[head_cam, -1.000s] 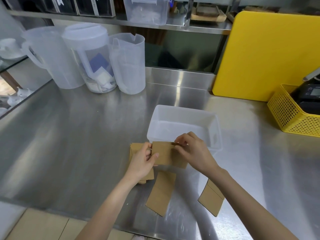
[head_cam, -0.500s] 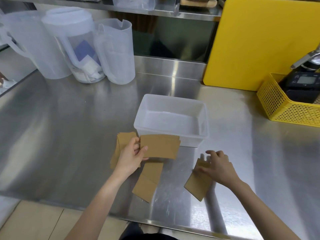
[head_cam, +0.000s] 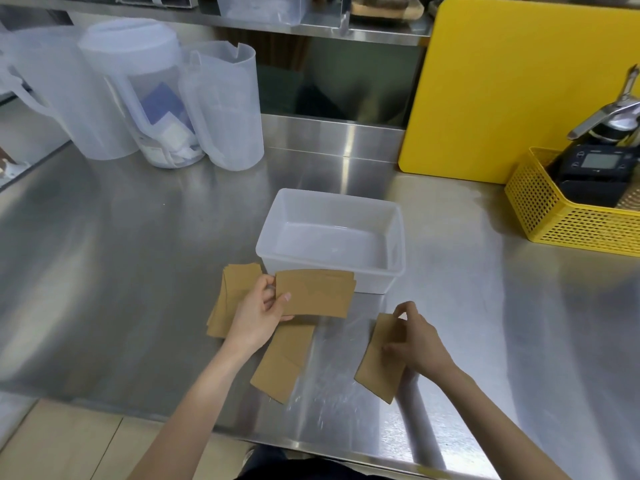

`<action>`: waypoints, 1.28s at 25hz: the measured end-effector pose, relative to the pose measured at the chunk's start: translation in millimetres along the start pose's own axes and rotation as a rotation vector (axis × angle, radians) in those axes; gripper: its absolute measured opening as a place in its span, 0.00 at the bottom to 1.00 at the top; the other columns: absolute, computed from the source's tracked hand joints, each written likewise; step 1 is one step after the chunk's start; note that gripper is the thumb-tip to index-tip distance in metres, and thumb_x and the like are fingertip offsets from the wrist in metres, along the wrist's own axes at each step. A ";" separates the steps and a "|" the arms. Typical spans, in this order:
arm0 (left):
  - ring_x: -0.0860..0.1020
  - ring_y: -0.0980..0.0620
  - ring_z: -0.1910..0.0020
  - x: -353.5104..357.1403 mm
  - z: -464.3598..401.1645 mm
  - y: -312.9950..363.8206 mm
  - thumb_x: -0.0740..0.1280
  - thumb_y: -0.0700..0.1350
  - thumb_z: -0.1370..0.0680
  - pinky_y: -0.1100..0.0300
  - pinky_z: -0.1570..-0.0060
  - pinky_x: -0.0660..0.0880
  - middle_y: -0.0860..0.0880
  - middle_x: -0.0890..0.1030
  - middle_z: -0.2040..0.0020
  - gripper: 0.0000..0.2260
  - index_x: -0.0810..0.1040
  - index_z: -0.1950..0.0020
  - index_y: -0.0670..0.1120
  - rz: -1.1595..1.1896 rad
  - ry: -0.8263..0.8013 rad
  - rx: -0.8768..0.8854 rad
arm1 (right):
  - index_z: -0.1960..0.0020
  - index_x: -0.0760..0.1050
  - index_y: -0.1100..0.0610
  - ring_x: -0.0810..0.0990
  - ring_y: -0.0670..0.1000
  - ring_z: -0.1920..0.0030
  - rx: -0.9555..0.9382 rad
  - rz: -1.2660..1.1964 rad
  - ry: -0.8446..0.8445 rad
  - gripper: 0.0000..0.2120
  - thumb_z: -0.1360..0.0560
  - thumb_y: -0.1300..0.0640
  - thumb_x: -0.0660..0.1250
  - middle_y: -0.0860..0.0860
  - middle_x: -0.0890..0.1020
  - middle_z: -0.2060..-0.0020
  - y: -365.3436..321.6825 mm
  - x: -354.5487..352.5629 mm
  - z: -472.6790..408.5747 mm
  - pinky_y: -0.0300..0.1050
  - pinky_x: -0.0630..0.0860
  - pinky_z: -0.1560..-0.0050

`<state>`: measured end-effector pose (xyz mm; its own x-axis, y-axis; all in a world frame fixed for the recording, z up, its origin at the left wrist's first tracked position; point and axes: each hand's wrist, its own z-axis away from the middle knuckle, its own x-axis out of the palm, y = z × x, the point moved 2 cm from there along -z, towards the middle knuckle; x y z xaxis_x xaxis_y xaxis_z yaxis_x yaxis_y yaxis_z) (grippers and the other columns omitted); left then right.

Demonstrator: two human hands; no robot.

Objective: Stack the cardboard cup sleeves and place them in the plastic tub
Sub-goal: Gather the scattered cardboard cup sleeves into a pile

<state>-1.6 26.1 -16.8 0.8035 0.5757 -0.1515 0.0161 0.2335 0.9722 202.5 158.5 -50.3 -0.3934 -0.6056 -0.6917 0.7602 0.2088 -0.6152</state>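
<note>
A clear plastic tub (head_cam: 397, 233) stands empty in the middle of the steel counter. Just in front of it my left hand (head_cam: 258, 315) holds a small stack of flat brown cardboard sleeves (head_cam: 317, 294) by its left end, above the counter. Under that hand lies another pile of sleeves (head_cam: 230, 296). A single sleeve (head_cam: 282, 363) lies flat near the front edge. To the right, my right hand (head_cam: 417, 337) pinches the far end of another flat sleeve (head_cam: 379, 370), which rests on the counter.
Three translucent plastic pitchers (head_cam: 221, 109) stand at the back left. A yellow cutting board (head_cam: 512, 84) leans against the back wall. A yellow mesh basket (head_cam: 568, 220) with a black scale sits at the right. The counter's front edge (head_cam: 311, 445) runs close below the sleeves.
My right hand let go of the held stack and moved down-right onto the lone sleeve on the counter, then closed its fingers on its far end. My left hand kept the stack.
</note>
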 end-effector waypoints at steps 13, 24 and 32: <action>0.78 0.55 0.57 5.3 -1.0 9.7 0.59 0.38 0.23 0.72 0.65 0.78 0.52 0.78 0.60 0.08 0.67 0.54 0.51 0.047 -0.026 0.028 | 0.55 0.75 0.54 0.74 0.45 0.63 -0.424 -0.110 0.039 0.03 0.28 0.58 0.67 0.50 0.78 0.61 -98.9 -29.4 -2.6 0.27 0.69 0.63; 0.78 0.58 0.57 -4.6 -5.5 10.0 0.62 0.39 0.24 0.72 0.64 0.78 0.55 0.78 0.58 0.10 0.67 0.53 0.54 0.072 -0.030 0.047 | 0.36 0.70 0.56 0.74 0.55 0.46 -0.591 0.294 -0.040 0.19 0.26 0.56 0.64 0.56 0.70 0.45 -146.4 0.0 -28.0 0.47 0.72 0.43; 0.79 0.50 0.54 -14.1 -10.0 -4.3 0.63 0.38 0.24 0.71 0.64 0.78 0.46 0.80 0.55 0.08 0.69 0.47 0.45 0.057 0.020 0.029 | 0.34 0.67 0.55 0.71 0.55 0.43 -0.612 0.376 -0.052 0.22 0.27 0.55 0.64 0.57 0.70 0.44 -154.7 16.2 -26.7 0.48 0.71 0.44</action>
<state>-19.0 24.8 -20.6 0.7918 0.6026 -0.0993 -0.0114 0.1773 0.9841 64.7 136.9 23.5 -0.1250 -0.4406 -0.8889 0.4073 0.7942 -0.4510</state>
